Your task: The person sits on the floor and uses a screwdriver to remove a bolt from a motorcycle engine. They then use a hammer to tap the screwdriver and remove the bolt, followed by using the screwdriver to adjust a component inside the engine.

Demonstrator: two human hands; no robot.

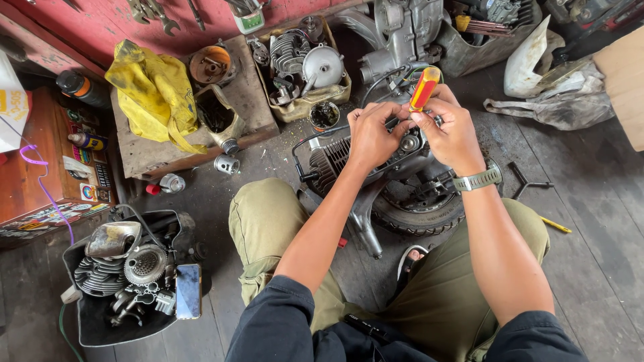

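Screwdriver (424,88), orange-and-yellow handle, stands nearly upright over the small engine (376,161); long axis runs from the handle top, leaning slightly away from the person, down toward the engine's upper end. Shaft and tip hidden behind the fingers.

Right hand (451,131) grasps the screwdriver low on the handle, fingers clenched around it. Left hand (371,136) sits just beside it, touching, fingers curled on the engine's top; whether it pinches a small part there, cannot tell. Right hand is the nearer to the tool; the left only abuts it.

The engine lies on the plank floor (590,255) between the person's knees, finned cylinder toward the person's left, a small wheel (419,211) on the near side of the engine.

Beyond the engine: cardboard box of engine parts (305,67). Left of the engine: yellow rag (153,90) on a wooden crate. Nearer and left: black bin (127,275) of parts with a phone on its rim. Right of the engine: Y-shaped wrench (528,181).
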